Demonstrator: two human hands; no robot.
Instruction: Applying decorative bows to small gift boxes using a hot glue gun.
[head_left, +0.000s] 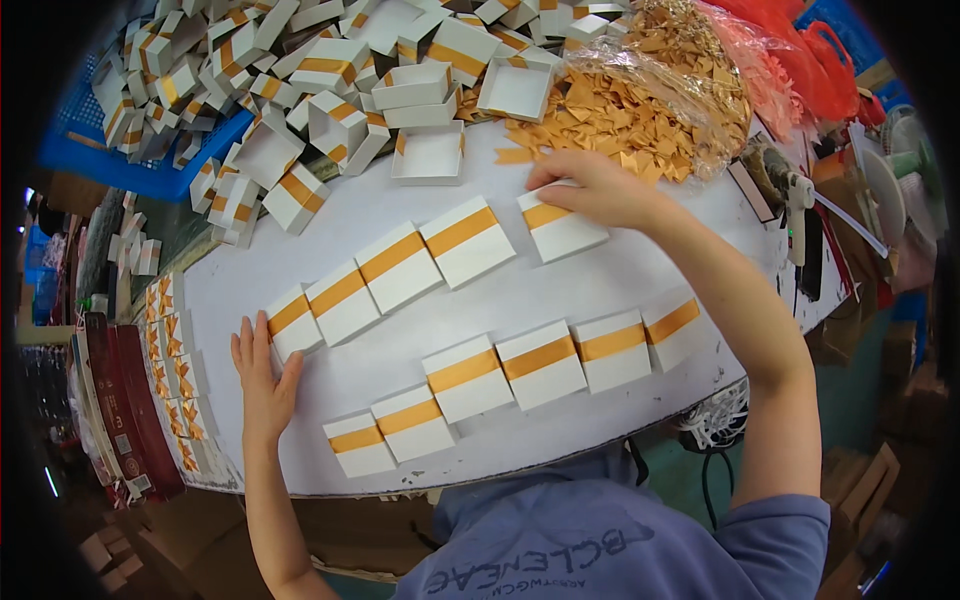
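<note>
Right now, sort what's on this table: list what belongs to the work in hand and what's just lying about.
In hand:
- left hand flat against the upper row's end box
- right hand on a striped box
- lower row of boxes

Lying about:
- open trays
- bag of orange paper pieces
- glue gun

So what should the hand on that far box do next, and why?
Probably slide that white box with the orange stripe left to close up the upper row. The right hand rests on it, and a gap separates it from the row's four touching boxes. The left hand lies flat against the row's other end.
</note>
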